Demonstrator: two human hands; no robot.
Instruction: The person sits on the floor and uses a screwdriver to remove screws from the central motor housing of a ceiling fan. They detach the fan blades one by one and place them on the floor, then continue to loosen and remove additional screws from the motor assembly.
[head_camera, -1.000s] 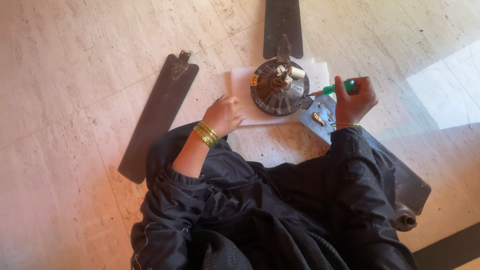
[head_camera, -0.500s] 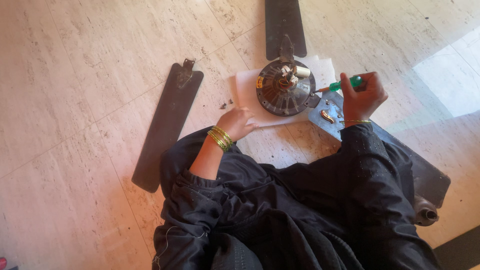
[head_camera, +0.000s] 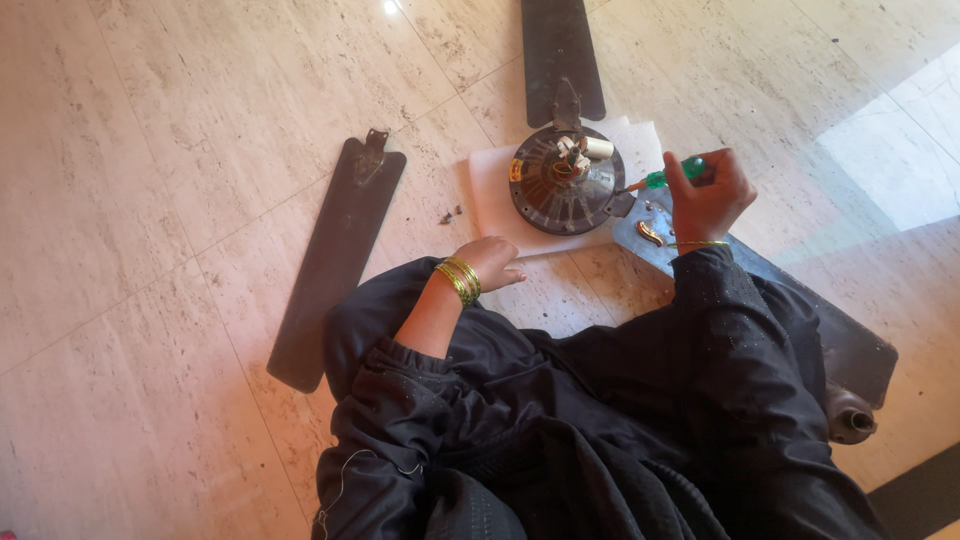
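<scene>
The fan motor (head_camera: 564, 182) sits on a white sheet (head_camera: 490, 190) on the tiled floor (head_camera: 150, 150), one dark blade (head_camera: 560, 45) joined at its far side and another blade (head_camera: 780, 300) running under the right arm — it looks heavy, stiff metal, best gripped by its round rim rather than the loose wires on top. The right hand (head_camera: 705, 195) is closed around a green screwdriver (head_camera: 668, 177), tip at the motor's right edge. The left hand (head_camera: 490, 262) rests loosely curled and empty just below the sheet, near a detached blade (head_camera: 335, 260).
</scene>
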